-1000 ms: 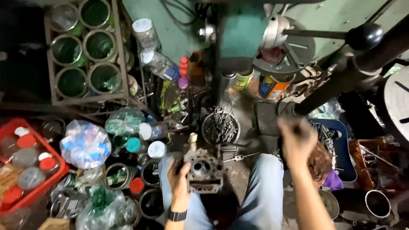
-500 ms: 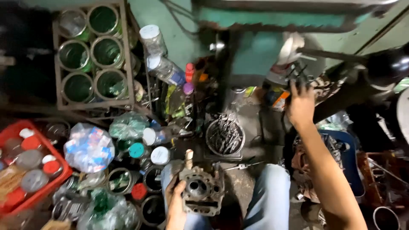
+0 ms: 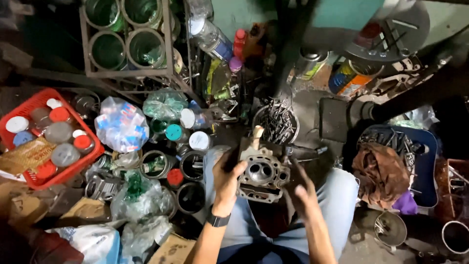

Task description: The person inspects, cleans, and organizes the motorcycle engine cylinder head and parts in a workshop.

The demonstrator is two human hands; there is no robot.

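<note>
**Engine casting held over my lap**

While I sit among the clutter, my left hand (image 3: 228, 180) clasps the grey metal cylinder head (image 3: 263, 172) by its left edge, fingers curled over the top. It is a blocky, grimy casting with a round bore in the middle, smaller holes around it and thin fins along the lower side. A pale stub sticks up from its top. My right hand (image 3: 299, 188) rests against its right side, blurred, so I cannot tell how firmly it grips. Just beyond it stands a round bowl of bolts (image 3: 276, 122).
</note>
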